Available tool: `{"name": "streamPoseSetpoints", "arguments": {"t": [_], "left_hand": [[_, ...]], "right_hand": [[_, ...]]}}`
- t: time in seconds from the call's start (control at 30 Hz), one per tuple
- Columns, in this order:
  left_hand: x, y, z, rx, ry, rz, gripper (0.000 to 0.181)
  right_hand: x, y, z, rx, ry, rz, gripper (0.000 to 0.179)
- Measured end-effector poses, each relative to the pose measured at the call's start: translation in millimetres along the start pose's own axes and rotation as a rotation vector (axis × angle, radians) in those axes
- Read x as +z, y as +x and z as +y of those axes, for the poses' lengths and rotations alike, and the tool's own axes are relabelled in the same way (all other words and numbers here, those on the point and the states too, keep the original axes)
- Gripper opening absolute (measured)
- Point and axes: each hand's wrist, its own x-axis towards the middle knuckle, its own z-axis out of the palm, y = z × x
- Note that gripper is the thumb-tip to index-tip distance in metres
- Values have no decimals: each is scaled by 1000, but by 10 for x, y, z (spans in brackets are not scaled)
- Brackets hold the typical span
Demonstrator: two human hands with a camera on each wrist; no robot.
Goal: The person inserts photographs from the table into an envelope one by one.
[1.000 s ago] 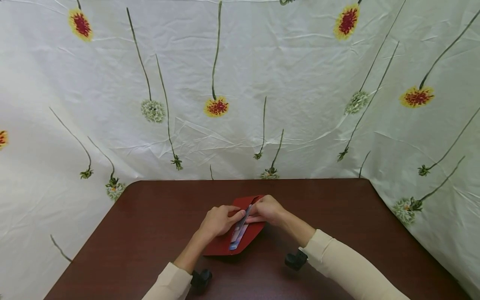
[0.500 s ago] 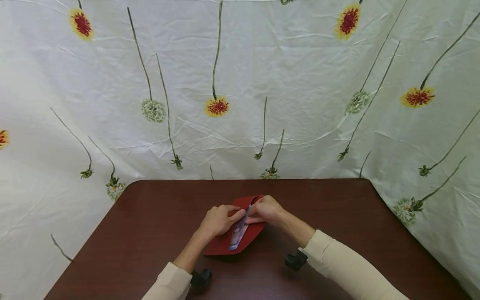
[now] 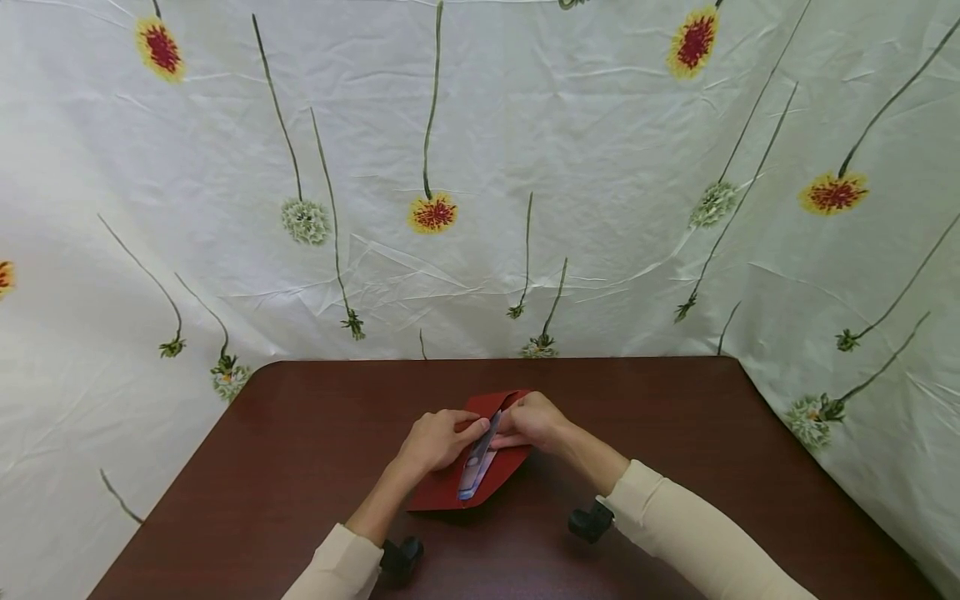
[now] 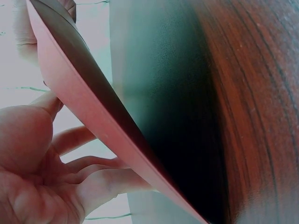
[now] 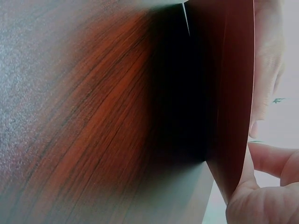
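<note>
A red paper envelope (image 3: 506, 467) is held tilted over the table, its mouth spread. Bluish-purple printed slips that look like banknotes (image 3: 472, 479) stick up in the mouth. My left hand (image 3: 435, 442) grips the envelope's left side, its thumb by the slips and its other fingers along the outer face. At the right side, my right hand (image 3: 536, 419) holds the envelope's edge, with fingertips reaching into the mouth beside the slips. In the right wrist view its thumb (image 5: 259, 203) lies at the envelope's edge. How deep the slips sit is hidden.
The dark brown wooden table (image 3: 322, 417) has rounded far corners. A white cloth (image 3: 480, 167) printed with flowers hangs behind it and at both sides. A black wrist camera (image 3: 590, 522) sits below the right sleeve, and another black device (image 3: 402, 557) below the left.
The slips inside the envelope have shifted and bent slightly, showing a little more of their printed face. Both hands keep almost the same place and hold.
</note>
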Motion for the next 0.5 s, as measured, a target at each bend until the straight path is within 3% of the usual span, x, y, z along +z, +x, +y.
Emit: {"name": "streamPoseSetpoints", "arguments": {"t": [0.5], "left_hand": [[1,20,-13,-6,-10,-8,48]], "right_hand": [[-7,21,30,-12,-1,4,22]]}}
